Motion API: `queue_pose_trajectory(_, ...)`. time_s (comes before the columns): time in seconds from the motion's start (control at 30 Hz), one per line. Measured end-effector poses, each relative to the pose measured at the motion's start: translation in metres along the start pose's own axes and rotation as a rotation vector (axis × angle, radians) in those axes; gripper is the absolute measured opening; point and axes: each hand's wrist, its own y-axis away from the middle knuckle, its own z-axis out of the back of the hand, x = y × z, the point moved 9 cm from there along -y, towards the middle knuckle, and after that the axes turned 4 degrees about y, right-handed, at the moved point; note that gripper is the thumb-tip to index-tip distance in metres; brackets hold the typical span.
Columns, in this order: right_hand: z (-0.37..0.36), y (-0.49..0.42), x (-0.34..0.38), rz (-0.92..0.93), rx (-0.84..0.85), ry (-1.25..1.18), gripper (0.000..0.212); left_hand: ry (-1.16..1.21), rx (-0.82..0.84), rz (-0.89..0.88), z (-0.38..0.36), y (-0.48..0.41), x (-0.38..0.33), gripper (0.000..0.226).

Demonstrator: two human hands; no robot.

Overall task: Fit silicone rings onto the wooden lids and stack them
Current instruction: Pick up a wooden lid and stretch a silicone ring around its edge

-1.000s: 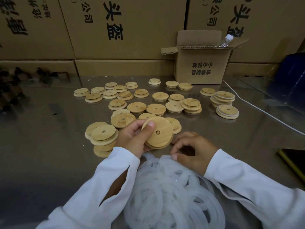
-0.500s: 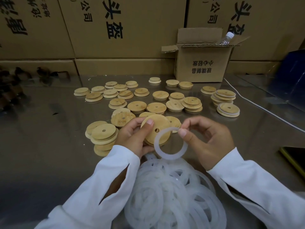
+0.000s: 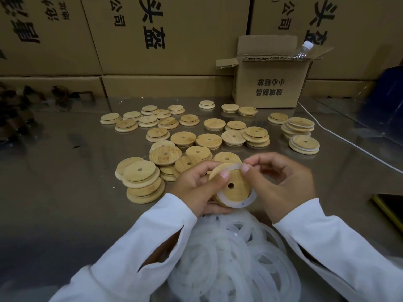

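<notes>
Light: dim, warm
Glare: soft sheen on the glossy grey bench [image 3: 54, 171]
Edges: wide-angle bending, corners dark and blurred

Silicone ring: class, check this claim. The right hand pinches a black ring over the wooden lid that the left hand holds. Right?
No: the silicone ring is translucent white, not black. The head view shows the right hand pinching it over the wooden lid that the left hand holds.

Packing warehouse: stacked shipping cartons [image 3: 165, 35], steel worktable [image 3: 65, 171], batches of wooden lids [image 3: 209, 140].
</notes>
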Motion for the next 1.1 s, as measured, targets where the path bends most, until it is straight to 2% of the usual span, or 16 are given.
queue_pose_trajectory(0.13,0.002,0.001,0.004,0.027,-0.037,0.034,0.017,-0.044,0.034,-0.012,-0.003,0.001,0.001,0.034)
queue_pose_trajectory(0.33,-0.001,0.000,0.001,0.035,0.004,0.063,0.019,-0.038,0.002,-0.015,0.001,0.000,0.002,0.016)
queue_pose_trajectory(0.57,-0.005,-0.001,-0.011,-0.024,0.069,0.123,0.010,-0.027,0.009,-0.016,0.001,0.000,0.002,0.019)
queue_pose_trajectory(0.87,-0.004,0.000,-0.008,-0.032,0.046,0.047,0.010,-0.041,0.018,-0.065,-0.002,0.002,-0.004,0.021)
queue_pose_trajectory(1.1,-0.006,-0.001,-0.008,-0.014,0.055,0.075,0.015,-0.089,-0.047,-0.106,0.003,0.002,-0.008,0.017)
